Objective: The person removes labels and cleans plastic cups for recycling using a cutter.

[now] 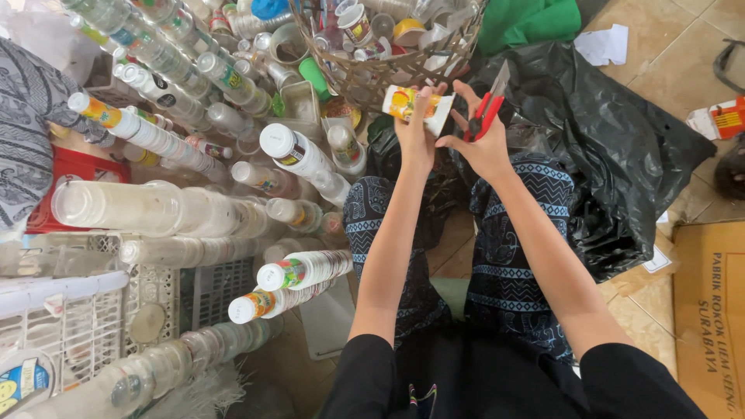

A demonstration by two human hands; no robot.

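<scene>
My left hand (415, 132) grips a small white plastic cup (417, 106) with an orange and yellow label, held on its side in front of me. My right hand (481, 143) holds red-handled scissors (487, 109), the blades pointing up and right, just to the right of the cup's mouth. Both hands are raised over my knees in dark patterned trousers, right below a woven wicker basket (372, 81) filled with used cups.
Long stacks of nested clear plastic cups (155, 208) and stacks of labelled cups (299, 270) lie at left. White plastic crates (70, 310) stand at lower left. A black plastic bag (613, 147) spreads at right, and a brown cardboard box (710, 310) lies on the tiled floor.
</scene>
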